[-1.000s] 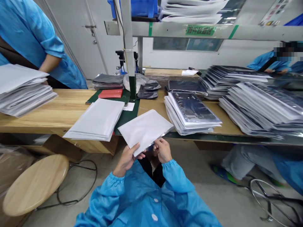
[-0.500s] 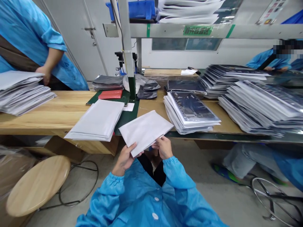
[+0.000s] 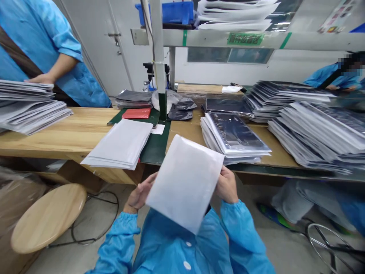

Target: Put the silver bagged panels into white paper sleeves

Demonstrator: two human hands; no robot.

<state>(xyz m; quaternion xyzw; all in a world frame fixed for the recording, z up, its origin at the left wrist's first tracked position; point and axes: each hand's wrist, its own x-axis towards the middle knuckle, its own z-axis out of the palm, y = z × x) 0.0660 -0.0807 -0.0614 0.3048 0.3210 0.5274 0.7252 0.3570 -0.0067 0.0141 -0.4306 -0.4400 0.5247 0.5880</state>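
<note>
A white packet (image 3: 185, 182) is tilted up in front of my body, its plain face towards me. My right hand (image 3: 227, 184) grips its right edge, with the fingertips hidden behind it. Beside the left edge is my left hand (image 3: 139, 195), its fingers spread and partly behind the packet. On the bench to the left lies a small stack of white packets (image 3: 119, 144). A stack of clear-bagged dark sheets with white edges (image 3: 236, 133) sits beyond the packet to the right.
Tall stacks (image 3: 322, 133) fill the right side of the bench. A metal post (image 3: 158, 68) rises near the middle, beside a red packet (image 3: 136, 113). At left, a person's hand (image 3: 42, 78) rests at a pile. A round wooden stool (image 3: 49, 217) stands below.
The white packet has been raised and turned, so it now stands more upright. My hands have moved apart, the right one further right. At left, the person's pile is higher.
</note>
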